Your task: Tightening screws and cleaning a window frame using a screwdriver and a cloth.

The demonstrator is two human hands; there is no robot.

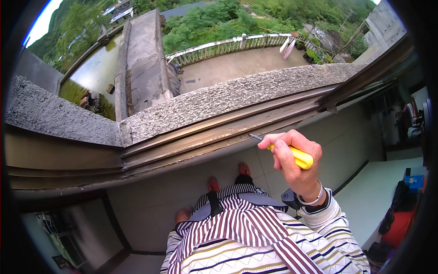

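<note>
You have the brown window track running across before you. Below its near edge, toward the right end, your right hand grips the yellow-handled tool, whose slim metal shaft points left, tip near that edge. Your left hand hangs low beside your striped apron, well apart from the tool; partly hidden, its fingers can't be judged open or closed.

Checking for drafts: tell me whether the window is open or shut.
Open: the track holds no pane left of the brown sash.
</note>
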